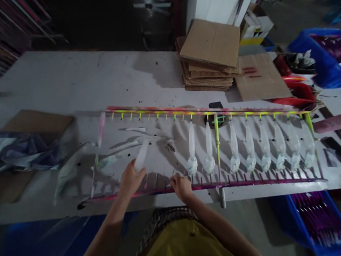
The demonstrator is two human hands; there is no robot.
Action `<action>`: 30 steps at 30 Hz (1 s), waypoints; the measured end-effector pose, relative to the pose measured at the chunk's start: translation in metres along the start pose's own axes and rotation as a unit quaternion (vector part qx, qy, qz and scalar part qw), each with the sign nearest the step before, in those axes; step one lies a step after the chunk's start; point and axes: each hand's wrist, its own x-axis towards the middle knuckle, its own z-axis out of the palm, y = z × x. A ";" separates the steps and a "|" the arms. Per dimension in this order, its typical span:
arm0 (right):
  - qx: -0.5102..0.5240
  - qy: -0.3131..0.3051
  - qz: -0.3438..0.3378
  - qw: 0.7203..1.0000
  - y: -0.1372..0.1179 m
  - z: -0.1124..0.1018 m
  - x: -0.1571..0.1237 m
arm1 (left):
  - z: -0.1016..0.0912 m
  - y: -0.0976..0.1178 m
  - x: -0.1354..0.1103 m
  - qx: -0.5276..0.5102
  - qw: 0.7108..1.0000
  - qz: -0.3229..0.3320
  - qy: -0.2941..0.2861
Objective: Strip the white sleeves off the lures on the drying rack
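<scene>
A long rack frame [217,147] splashed with yellow, pink and purple lies across the table, with short pegs along both long bars. Several slim translucent white pieces [250,146], each wider and bunched at its lower end, span the rack's right part. My left hand [132,178] is closed round a similar translucent white piece [142,155], its far end pointing up and right over the rack. My right hand [181,186] is closed at the lower bar [200,187], its fingertips pinched by a peg; what they grip is too small to make out.
Loose whitish pieces [67,170] lie at the left. Beyond the rack stands a stack of flat cardboard [211,45]. Crumpled dark cloth or plastic [19,152] is far left. Blue crates [324,226] with purple pieces stand at the right, one below the table's front edge.
</scene>
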 end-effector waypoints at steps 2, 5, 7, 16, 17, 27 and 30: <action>0.002 0.005 0.012 1.000 0.000 0.001 -0.001 | -0.014 0.001 0.008 -0.087 0.993 -0.006 0.079; 0.003 0.010 0.032 0.999 -0.004 0.001 -0.001 | -0.018 0.013 0.021 -0.381 0.908 0.037 0.170; 0.002 0.021 0.042 0.999 -0.007 0.001 -0.002 | -0.003 0.021 0.028 -0.510 0.855 0.022 0.092; -0.002 0.065 0.096 0.993 -0.023 0.004 -0.004 | 0.091 -0.004 0.013 -0.485 0.850 -0.171 -0.111; -0.004 0.062 0.106 0.992 -0.025 0.005 -0.003 | 0.093 -0.006 0.012 -0.484 0.849 -0.175 -0.119; -0.034 0.009 0.152 0.988 -0.037 0.001 0.011 | 0.099 -0.013 0.017 -0.473 0.838 -0.196 -0.188; -0.052 0.005 0.158 0.986 -0.039 0.003 0.013 | 0.100 -0.007 0.020 -0.494 0.819 -0.210 -0.202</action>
